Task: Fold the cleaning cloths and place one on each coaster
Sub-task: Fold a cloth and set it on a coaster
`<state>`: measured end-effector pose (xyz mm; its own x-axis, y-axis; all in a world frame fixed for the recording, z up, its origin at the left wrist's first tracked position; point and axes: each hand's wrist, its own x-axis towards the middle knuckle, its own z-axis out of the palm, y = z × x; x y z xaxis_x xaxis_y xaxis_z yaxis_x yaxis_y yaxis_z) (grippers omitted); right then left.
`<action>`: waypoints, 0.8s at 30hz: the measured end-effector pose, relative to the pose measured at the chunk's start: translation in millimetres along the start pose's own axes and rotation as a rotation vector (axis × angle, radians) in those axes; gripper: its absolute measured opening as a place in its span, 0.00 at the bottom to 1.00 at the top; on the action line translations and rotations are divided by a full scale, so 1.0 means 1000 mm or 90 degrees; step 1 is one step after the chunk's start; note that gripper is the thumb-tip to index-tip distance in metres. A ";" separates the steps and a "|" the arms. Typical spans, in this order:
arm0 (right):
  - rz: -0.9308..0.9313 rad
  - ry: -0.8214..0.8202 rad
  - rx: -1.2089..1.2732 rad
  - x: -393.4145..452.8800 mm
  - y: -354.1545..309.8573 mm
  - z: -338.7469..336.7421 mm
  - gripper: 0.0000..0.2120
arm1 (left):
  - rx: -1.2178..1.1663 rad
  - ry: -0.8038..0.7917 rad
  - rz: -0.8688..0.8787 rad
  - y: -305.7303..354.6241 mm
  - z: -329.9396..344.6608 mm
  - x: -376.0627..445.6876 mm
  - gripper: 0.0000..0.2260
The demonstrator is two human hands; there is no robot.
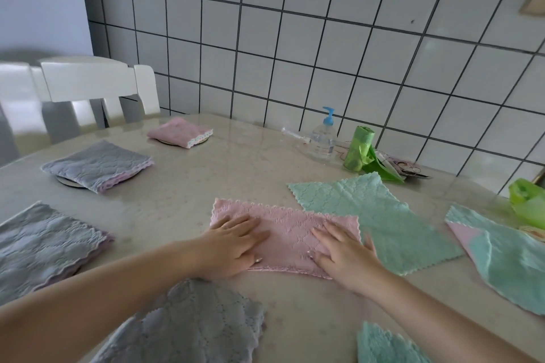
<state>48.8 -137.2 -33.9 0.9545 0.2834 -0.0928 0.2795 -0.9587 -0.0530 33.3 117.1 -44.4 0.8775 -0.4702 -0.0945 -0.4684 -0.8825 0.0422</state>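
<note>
A: What is being handled?

B: A pink textured microfibre cloth, folded into a long strip, is laid flat near the middle of the pale glossy table. It is pressed down by both hands. The left hand is spread flat on the cloth's left half, fingers straight, nothing grasped. The right hand is laid flat on the right half, fingers extended, thumb over the cloth's right edge, nothing gripped.

A: Cloths already placed?

B: A folded pink cloth with white lace trim is seen on a round coaster at the far side. A folded grey quilted cloth is set on a second round coaster further left. A third folded grey cloth is seen at the left edge; whether a coaster is under it cannot be told.

A: Unfolded ones?

B: A mint green cloth is spread open just right of the pink strip, its corner tucked under the strip's right end. A green-and-pink cloth is laid further right. A grey scalloped cloth is seen at the near edge, a green cloth corner beside it.

A: Anything else?

B: A clear pump bottle with blue top and a roll of green plastic bags are stood by the white tiled wall. A white wooden chair is placed at the far left.
</note>
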 end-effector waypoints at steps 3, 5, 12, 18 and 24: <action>0.026 -0.005 -0.008 -0.011 0.020 -0.002 0.28 | -0.022 -0.036 0.018 -0.007 -0.008 -0.013 0.40; 0.034 0.008 -0.003 -0.011 0.023 -0.005 0.27 | -0.063 -0.003 0.037 -0.005 -0.018 -0.017 0.28; -0.026 0.096 0.129 0.039 -0.016 -0.023 0.19 | -0.083 0.092 0.097 0.049 -0.031 -0.003 0.11; -0.007 0.047 0.074 0.085 -0.036 -0.018 0.15 | -0.048 0.119 0.074 0.062 -0.022 0.004 0.10; 0.001 0.045 0.018 0.093 -0.044 -0.027 0.10 | 0.001 0.166 0.101 0.063 -0.017 0.007 0.08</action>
<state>128.2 -69.4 -13.6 0.9602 0.2783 -0.0228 0.2756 -0.9578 -0.0812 11.9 57.8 -25.9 0.7904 -0.5879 0.1723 -0.6012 -0.7984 0.0341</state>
